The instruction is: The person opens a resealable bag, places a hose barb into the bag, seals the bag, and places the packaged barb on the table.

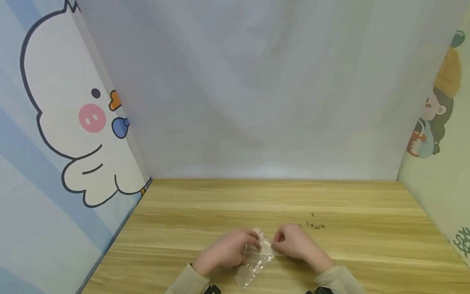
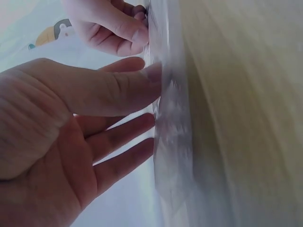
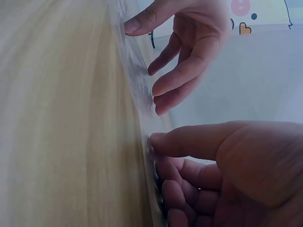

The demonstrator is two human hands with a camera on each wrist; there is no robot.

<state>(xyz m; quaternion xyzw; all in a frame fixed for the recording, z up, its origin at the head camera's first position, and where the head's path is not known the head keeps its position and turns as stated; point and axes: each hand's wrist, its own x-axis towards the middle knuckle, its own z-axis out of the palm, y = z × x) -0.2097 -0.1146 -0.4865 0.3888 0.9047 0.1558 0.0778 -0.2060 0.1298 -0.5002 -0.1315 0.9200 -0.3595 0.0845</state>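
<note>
Wood-grain counter (image 1: 205, 200) runs back from where I stand to a plain pale backdrop (image 1: 271, 102). Thumb and forefinger of the right hand (image 1: 298, 243) pinch the edge of a clear plastic bag (image 1: 252, 267); the left hand (image 1: 230, 248) has its fingers apart, loosely bent, touching the film. The bag lies on the counter's near side, between the hands. Just beyond the right hand sit small metal pieces (image 1: 318, 227), too tiny to identify. With film this thin, I'd pinch lightly, right at the edge, and steady the sheet with the left fingertips.
</note>
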